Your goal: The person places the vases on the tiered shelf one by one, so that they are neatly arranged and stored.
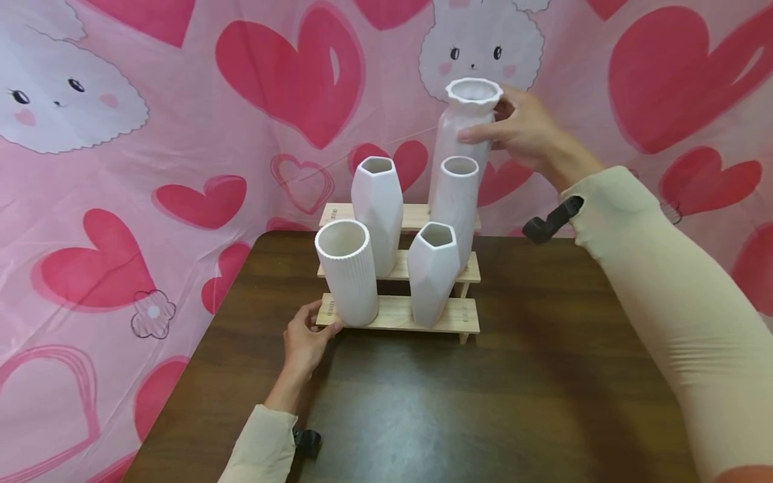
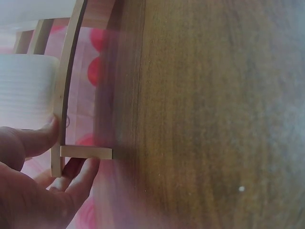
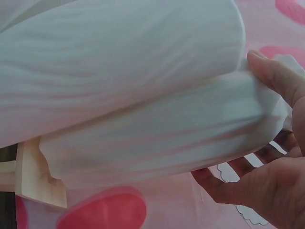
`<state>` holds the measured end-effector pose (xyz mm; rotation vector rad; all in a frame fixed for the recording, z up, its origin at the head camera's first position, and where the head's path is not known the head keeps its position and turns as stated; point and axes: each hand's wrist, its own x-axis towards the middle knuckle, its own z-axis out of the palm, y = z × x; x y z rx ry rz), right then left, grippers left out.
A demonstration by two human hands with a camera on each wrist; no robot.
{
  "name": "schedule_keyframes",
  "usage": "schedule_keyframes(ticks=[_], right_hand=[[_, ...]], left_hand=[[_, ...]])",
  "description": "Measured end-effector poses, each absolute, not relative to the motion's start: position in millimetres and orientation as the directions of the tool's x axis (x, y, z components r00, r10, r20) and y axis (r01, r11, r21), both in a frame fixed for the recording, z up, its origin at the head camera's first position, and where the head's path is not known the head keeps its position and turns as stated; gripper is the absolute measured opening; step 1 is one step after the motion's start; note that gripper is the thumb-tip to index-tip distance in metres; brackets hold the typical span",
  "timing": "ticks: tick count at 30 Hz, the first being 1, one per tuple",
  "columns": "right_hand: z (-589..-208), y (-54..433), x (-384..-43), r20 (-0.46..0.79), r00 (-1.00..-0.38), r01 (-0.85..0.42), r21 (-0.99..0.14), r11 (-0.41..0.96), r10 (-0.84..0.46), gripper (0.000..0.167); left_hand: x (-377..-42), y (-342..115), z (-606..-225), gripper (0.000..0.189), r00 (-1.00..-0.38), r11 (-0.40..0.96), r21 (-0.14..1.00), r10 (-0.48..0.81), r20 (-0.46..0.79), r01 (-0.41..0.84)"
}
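Note:
My right hand (image 1: 522,131) grips a tall white vase with a scalloped rim (image 1: 449,144) near its neck, thumb across the front. In the right wrist view the base of that scalloped vase (image 3: 162,129) is right at the top wooden step (image 3: 40,176). At the front left of the tiered wooden stand (image 1: 392,312), my left hand (image 1: 304,339) pinches the end of the lowest step. The left wrist view shows the thumb on top of the step (image 2: 61,95) and fingers below, by its short leg (image 2: 88,152).
A ribbed white vase (image 1: 350,275) and a faceted one (image 1: 431,275) stand on the lowest step. Behind them, another faceted vase (image 1: 377,208) and a smooth cylindrical vase (image 1: 457,201) stand on the middle step. A pink heart-print cloth (image 1: 290,80) hangs behind the brown table (image 1: 543,376).

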<state>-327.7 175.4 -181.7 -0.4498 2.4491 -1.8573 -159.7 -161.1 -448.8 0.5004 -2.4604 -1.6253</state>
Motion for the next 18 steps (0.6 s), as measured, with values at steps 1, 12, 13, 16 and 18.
schedule_keyframes(ticks=[1, 12, 13, 16, 18], right_hand=[[-182, 174, -328, 0.145, -0.957, -0.208, -0.948, 0.243, -0.253, 0.068], [-188, 166, -335, 0.114, -0.96, -0.182, -0.948, 0.261, -0.256, 0.07], [-189, 166, -334, 0.11, -0.961, -0.178, -0.948, 0.265, -0.254, 0.071], [-189, 164, -334, 0.097, -0.962, -0.168, -0.948, 0.271, -0.254, 0.071], [-189, 163, -334, 0.089, -0.962, -0.163, -0.945, 0.283, -0.257, 0.072]], left_hand=[[-160, -161, -449, 0.06, -0.933, 0.357, 0.914, -0.355, -0.057, -0.192], [-160, -162, -450, 0.06, -0.932, 0.373, 0.906, -0.356, -0.061, -0.202], [-160, -162, -450, 0.06, -0.932, 0.374, 0.904, -0.356, -0.065, -0.206], [-160, -162, -450, 0.059, -0.933, 0.374, 0.903, -0.354, -0.069, -0.209], [-160, -162, -450, 0.059, -0.933, 0.373, 0.904, -0.352, -0.069, -0.208]])
